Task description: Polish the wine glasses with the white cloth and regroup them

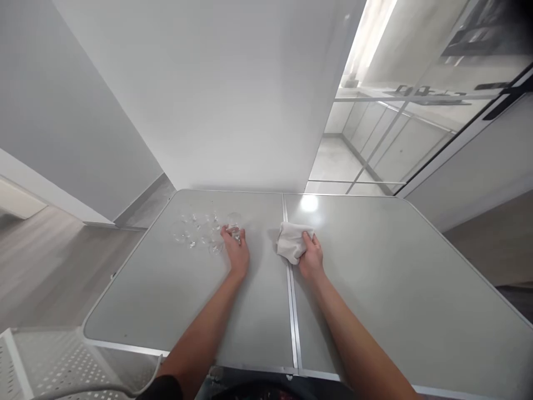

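Several clear glasses (194,229) stand close together on the left half of the grey folding table (358,311). At the right side of this group, my left hand (236,250) has its thumb and fingers around one clear glass (234,219). The glass is see-through and its outline is faint, so its exact shape is hard to make out. My right hand (311,256) grips a white cloth (291,240) by its right edge, near the table's middle seam. The cloth hangs loosely folded over the seam, and its far side is hidden.
A metal seam (292,311) divides the tabletop. Behind the table rises a white wall (233,111), with a glass-paned door (370,128) to the right. A white perforated chair (62,361) stands at the lower left, with a cable across it.
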The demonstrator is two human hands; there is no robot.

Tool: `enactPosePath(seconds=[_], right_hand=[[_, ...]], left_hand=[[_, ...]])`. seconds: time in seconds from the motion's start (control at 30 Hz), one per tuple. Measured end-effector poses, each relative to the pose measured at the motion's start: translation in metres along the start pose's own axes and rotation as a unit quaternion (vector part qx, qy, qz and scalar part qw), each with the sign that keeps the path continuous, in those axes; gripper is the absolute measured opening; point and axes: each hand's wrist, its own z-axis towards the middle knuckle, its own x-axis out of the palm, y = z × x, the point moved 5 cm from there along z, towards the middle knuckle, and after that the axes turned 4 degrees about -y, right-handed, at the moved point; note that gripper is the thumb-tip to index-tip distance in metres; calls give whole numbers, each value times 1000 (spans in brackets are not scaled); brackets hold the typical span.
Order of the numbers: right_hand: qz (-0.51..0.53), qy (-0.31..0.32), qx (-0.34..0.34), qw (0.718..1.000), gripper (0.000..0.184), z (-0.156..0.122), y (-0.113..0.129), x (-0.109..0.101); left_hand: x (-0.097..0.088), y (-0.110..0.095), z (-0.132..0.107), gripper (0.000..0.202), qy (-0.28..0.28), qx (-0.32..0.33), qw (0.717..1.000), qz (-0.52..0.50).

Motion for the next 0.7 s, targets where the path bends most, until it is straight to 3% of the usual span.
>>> enactPosePath(seconds=[0.13,0.2,0.3,0.37,0.5,0.6,0.7], right_hand=[[-145,28,-132,980,39,-7,15,-1],[-262,61,-228,936,36,-13,26,0],[-398,157,-317,846,29,-20,36,6],[-443,230,-299,813,28,-21,37,10],[-447,326,-196,810,44,-23,35,17],[-419,356,-183,815,59,-27,41,23],[-424,377,-187,802,68,-30,46,23]], left_hand=[[10,-17,-17,52,118,100,988,19],[14,-27,-29,50,174,180,965,74],[15,-38,-41,48,196,277,930,142],[13,-43,-44,46,201,329,910,154],[8,-55,-46,38,229,401,874,154],[5,-60,-46,36,243,395,874,145],[6,-60,-50,39,278,347,887,124]])
